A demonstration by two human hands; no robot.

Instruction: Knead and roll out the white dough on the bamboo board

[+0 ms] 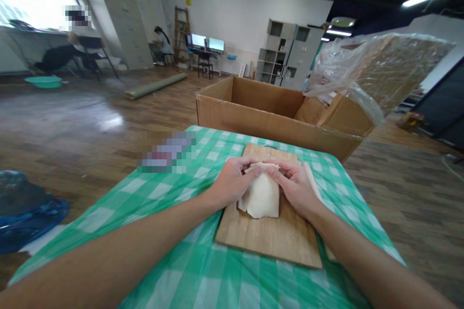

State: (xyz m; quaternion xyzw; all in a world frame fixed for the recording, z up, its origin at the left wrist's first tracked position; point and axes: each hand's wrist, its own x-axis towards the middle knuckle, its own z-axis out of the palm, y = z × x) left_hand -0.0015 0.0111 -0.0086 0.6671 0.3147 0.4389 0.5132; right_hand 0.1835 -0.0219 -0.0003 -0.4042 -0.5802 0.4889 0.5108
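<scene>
A pale sheet of dough [261,197] with ragged edges lies over the wooden cutting board [270,244]. My left hand [235,178] pinches its far left edge between thumb and fingers. On the far right edge, my right hand [295,186] grips the same dough, thumb on top. Both thumbs nearly meet at the dough's far end, which is lifted a little. The near edge of the dough droops toward the board. Beside the board on the right is a pale wooden stick [311,178], partly hidden by my right hand and forearm.
A green-and-white checked cloth [174,246] covers the table. Beyond its far edge stands a large open cardboard box [261,118], with plastic-wrapped cardboard [391,67] at the right. A blurred-out item [166,152] lies at the table's left edge. Two people sit in the background.
</scene>
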